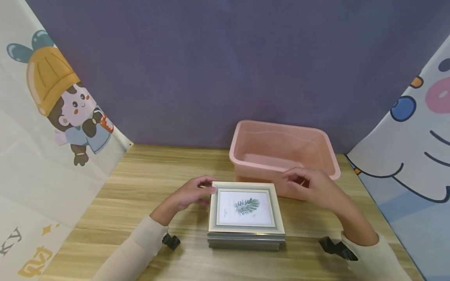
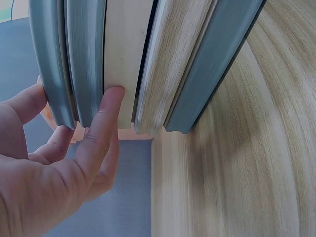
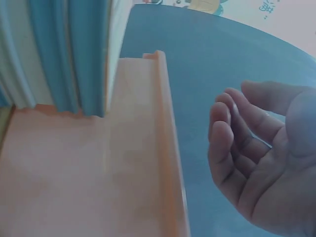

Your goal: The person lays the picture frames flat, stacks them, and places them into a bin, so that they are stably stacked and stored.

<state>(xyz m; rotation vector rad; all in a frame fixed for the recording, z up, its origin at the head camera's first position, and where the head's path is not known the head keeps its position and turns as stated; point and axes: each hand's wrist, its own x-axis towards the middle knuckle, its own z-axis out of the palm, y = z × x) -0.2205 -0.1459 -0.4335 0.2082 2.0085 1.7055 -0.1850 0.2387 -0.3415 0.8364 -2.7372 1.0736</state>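
Observation:
Several picture frames (image 1: 246, 208) lie stacked on the wooden table, the top one with a pale border around a green leaf print. My left hand (image 1: 193, 193) rests against the left side of the stack, thumb by the top edge. In the left wrist view, its fingers (image 2: 101, 131) touch the sides of the stacked frames (image 2: 86, 54), which are blue-grey and pale wood. My right hand (image 1: 313, 187) is raised to the right of the stack, in front of the pink bin (image 1: 260, 165). Its fingers (image 3: 222, 143) are loosely bent and hold nothing.
The pink bin stands behind and to the right of the stack, its inner floor partly visible. A dark blue-grey backdrop (image 1: 218, 70) rises behind the wooden table (image 1: 147, 179). Printed cartoon sheets (image 1: 66, 101) hang on both sides.

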